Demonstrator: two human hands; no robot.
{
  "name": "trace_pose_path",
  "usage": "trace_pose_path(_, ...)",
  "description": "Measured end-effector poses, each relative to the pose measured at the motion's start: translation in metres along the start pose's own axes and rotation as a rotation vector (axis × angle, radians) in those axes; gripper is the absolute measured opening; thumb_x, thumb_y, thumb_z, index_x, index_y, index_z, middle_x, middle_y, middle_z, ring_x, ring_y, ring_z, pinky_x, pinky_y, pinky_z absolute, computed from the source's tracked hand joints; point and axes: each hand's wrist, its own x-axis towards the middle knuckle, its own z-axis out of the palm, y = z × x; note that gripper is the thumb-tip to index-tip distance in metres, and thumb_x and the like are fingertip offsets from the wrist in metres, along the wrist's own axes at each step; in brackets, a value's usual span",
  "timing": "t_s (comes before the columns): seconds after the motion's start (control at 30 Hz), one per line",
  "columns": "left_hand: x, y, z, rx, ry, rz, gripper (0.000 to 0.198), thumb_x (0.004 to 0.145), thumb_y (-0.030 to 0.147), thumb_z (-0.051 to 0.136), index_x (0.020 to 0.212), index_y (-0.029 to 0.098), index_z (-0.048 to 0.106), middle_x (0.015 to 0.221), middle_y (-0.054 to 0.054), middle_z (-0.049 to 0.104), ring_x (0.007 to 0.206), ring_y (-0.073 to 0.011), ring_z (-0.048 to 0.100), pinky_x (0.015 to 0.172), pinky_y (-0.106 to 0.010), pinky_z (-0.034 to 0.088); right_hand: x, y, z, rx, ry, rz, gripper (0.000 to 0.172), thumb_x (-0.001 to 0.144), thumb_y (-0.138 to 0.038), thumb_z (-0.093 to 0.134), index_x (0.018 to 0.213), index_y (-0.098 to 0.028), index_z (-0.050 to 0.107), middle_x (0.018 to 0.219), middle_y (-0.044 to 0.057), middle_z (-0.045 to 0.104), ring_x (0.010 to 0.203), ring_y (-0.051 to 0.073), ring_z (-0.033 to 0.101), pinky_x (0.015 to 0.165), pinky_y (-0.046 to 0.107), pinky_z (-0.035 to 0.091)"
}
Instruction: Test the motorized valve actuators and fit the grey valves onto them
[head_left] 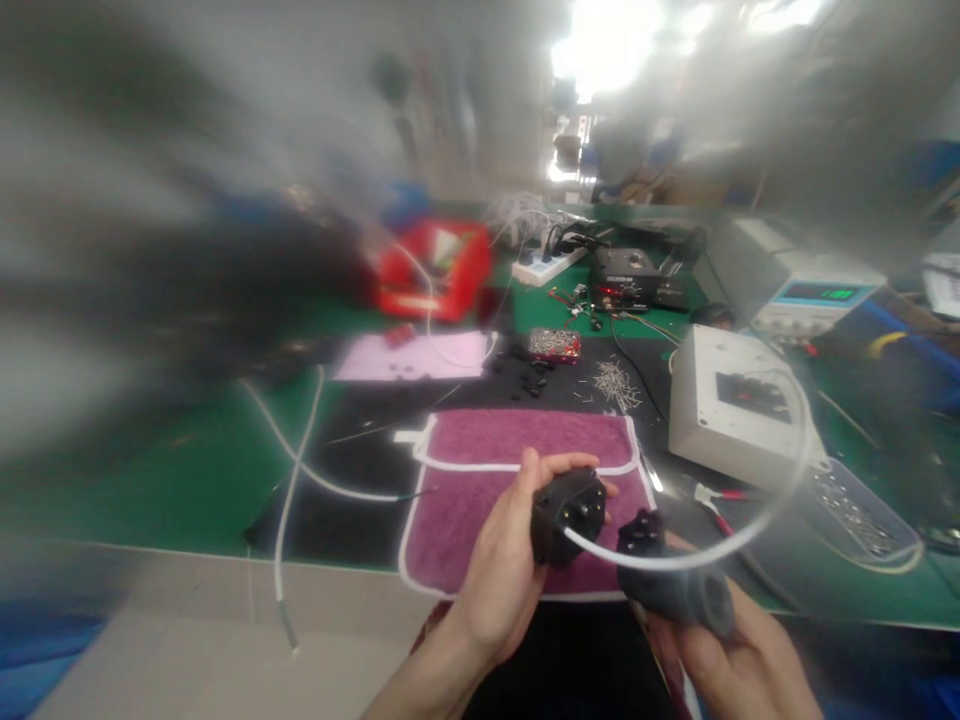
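Note:
My left hand (504, 560) is closed around a black plastic plug housing (553, 525), held over the front of the purple cloth (495, 520). Several small metal spots show on the housing's face. A white cable (757, 525) runs out of it and arcs to the right, passing in front of my right hand (724, 635). That hand grips a dark grey cylindrical piece (679, 590) with a black end close to the housing, a small gap apart. What kind of piece it is cannot be made out. The fingertips beneath it are partly hidden.
A white box (739, 425) stands to the right, beside a tray of metal parts (855, 510) and red-handled pliers (720, 505). Loose pins (616, 385) and a red container of pins (555, 345) lie behind the cloth. Another white cable (289, 510) hangs over the left table edge.

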Motion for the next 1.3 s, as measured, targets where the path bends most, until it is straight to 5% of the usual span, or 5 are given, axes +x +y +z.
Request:
trace_pose_path(0.23,-0.022,0.006,0.002,0.381,-0.026,0.236,0.055,0.113,0.057,0.028,0.132,0.025,0.068,0.119,-0.005,0.072,0.105,-0.0193,0.071,0.094,-0.031,0.054,0.007,0.0,-0.006,0.026,-0.198,-0.051,0.052,0.087,-0.064,0.085,0.122,-0.027,0.078,0.107,0.009,0.067,0.073,0.019,0.064,0.064,0.023,0.051)
trace_pose_path(0.43,-0.024,0.015,0.005,0.621,-0.097,0.505,0.047,0.115,0.044,0.031,0.131,0.021,0.069,0.117,-0.007,0.072,0.105,-0.0176,0.069,0.092,-0.028,0.052,0.01,-0.006,-0.011,-0.115,-0.075,-0.259,0.045,0.081,-0.053,0.093,0.115,-0.026,0.081,0.11,0.009,0.072,0.097,0.03,0.071,0.087,0.032,0.06)
trace_pose_path(0.8,-0.016,0.018,-0.008,0.86,-0.299,0.792,0.037,0.105,0.018,0.044,0.138,0.014,0.061,0.131,-0.008,0.066,0.124,-0.0149,0.061,0.109,-0.026,0.046,0.014,-0.002,-0.027,-0.36,-0.232,-0.477,0.059,0.089,-0.038,0.091,0.142,-0.033,0.063,0.124,0.003,0.07,0.103,0.021,0.073,0.087,0.016,0.06)
trace_pose_path(1.03,-0.021,0.008,-0.007,0.806,-0.187,0.599,0.038,0.114,0.03,0.033,0.141,0.026,0.059,0.129,-0.001,0.068,0.119,-0.0111,0.064,0.103,-0.023,0.048,0.017,0.003,-0.018,-0.128,-0.258,-0.355,0.046,0.096,-0.048,0.081,0.138,-0.033,0.068,0.115,0.006,0.071,0.087,0.02,0.073,0.071,0.02,0.059)
trace_pose_path(1.3,-0.019,0.004,-0.001,0.692,-0.101,0.361,0.044,0.117,0.045,0.025,0.131,0.031,0.064,0.123,0.003,0.07,0.114,-0.0116,0.067,0.1,-0.025,0.049,0.018,-0.021,-0.012,-0.289,-0.149,-0.262,0.046,0.088,-0.058,0.088,0.115,-0.022,0.078,0.105,0.006,0.074,0.089,0.023,0.073,0.075,0.02,0.058)
